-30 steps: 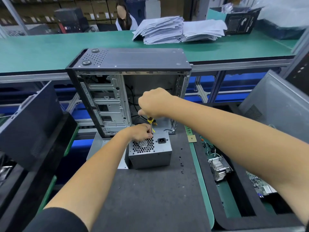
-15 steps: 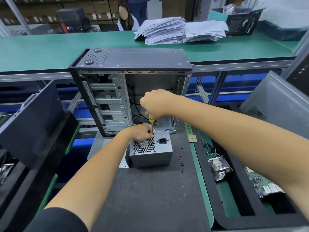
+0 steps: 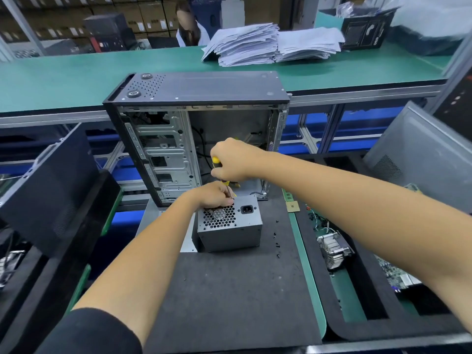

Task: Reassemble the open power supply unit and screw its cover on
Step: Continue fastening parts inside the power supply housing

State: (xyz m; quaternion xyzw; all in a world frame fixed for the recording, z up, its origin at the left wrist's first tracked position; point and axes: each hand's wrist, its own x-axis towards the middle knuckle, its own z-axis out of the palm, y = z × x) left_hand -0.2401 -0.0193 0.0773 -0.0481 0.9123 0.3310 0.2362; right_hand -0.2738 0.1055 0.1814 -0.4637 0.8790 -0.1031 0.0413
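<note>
Sitting on the dark foam mat [image 3: 229,297], just in front of the open computer case [image 3: 196,139]: the grey power supply unit [image 3: 231,226], honeycomb fan grille and black mains socket facing up and toward the camera; resting on its far top edge, the left hand [image 3: 212,195], fingers curled down over the rim beside the grille, gripping the housing; hovering just above that, the right hand [image 3: 233,160], fingers wrapped tight around the yellow handle of a screwdriver [image 3: 224,178], shaft pointing down toward the unit's top rear edge by the left fingertips; tip hidden behind the left hand, so contact with any screw impossible to tell.

Lying loose on the mat just right of the unit: a few small black screws [image 3: 275,236]; further right, in a foam tray, a finned heatsink [image 3: 333,247] with wires; leaning at far left and far right, dark side panels; stacked on the green bench [image 3: 76,75] behind the case, piles of paper [image 3: 270,43].
</note>
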